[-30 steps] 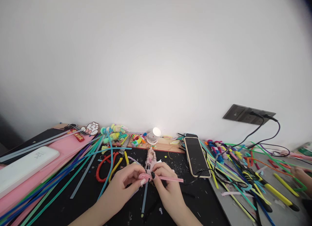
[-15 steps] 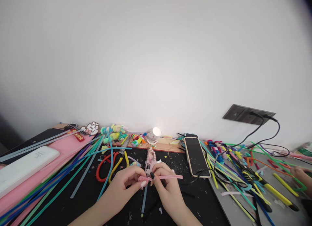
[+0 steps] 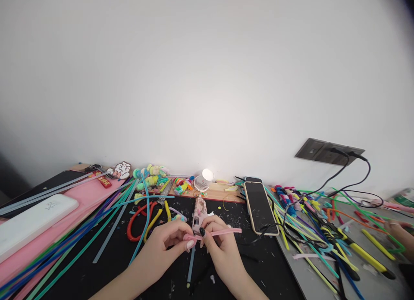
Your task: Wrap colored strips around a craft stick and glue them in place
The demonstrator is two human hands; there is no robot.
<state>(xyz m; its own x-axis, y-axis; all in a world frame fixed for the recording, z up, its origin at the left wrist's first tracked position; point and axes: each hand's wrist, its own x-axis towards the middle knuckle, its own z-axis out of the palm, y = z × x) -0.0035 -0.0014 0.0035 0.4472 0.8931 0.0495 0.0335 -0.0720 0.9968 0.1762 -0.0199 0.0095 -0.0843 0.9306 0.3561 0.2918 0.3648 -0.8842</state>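
Observation:
Between my two hands is a pink pipe cleaner (image 3: 231, 232), curled at its left end, with its straight end sticking out to the right. My left hand (image 3: 170, 244) pinches the curled end between thumb and fingers. Close beside it, my right hand (image 3: 220, 244) grips the same pipe cleaner with thumb and forefinger. Just beyond my fingers lies a pale pink glue gun (image 3: 199, 211), partly hidden by them. From under my hands a translucent glue stick (image 3: 191, 267) points toward me on the black mat (image 3: 106, 278).
Pliers with red handles (image 3: 131, 229) lie left of the glue gun. A phone (image 3: 261, 207) rests on the right, near yellow-black pliers (image 3: 365, 254). Many pipe cleaners (image 3: 97, 218) spread leftward beside a white power bank (image 3: 39, 224). Another person's hand (image 3: 399, 231) shows at far right.
My hands keep hold of the pink pipe cleaner in nearly the same place. Its free right end has tilted slightly upward.

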